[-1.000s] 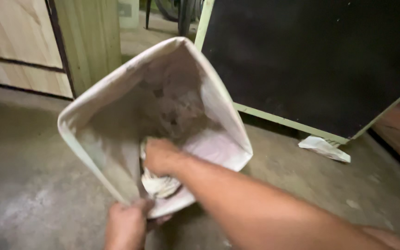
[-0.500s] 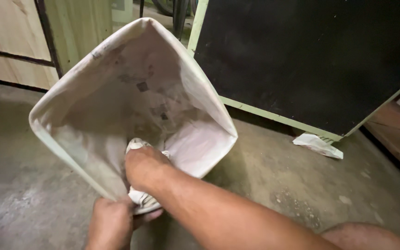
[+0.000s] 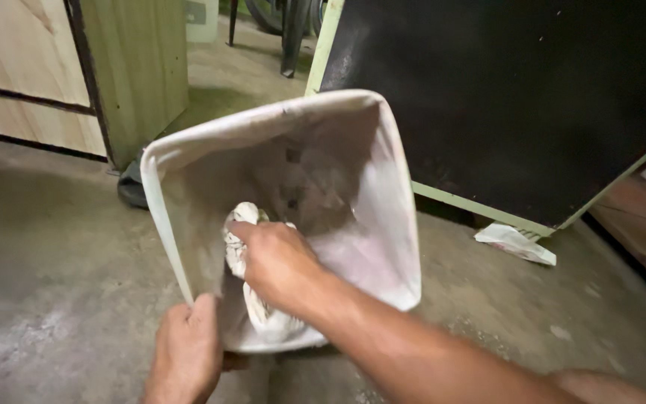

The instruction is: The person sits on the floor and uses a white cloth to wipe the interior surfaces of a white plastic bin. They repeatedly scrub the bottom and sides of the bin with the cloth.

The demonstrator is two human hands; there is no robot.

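Right hand (image 3: 278,262) is closed on a crumpled white cloth (image 3: 252,299) inside the dusty white square plastic bin (image 3: 390,187) — left hand (image 3: 186,352) grips the near rim just below it, mouth tilted toward the person.

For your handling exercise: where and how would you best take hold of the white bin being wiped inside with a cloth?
Grip the bin by its near rim, from below, where the left hand pinches it. It is tilted with its mouth towards the person, leaving the right hand and cloth room inside.

Bare grey concrete floor (image 3: 54,284), dusty and dimly lit. Pale wooden panels (image 3: 16,67) are seen upper left; a large black board (image 3: 517,97) in a light green frame is propped at right. A crumpled white paper (image 3: 515,243) is wedged under its lower corner.
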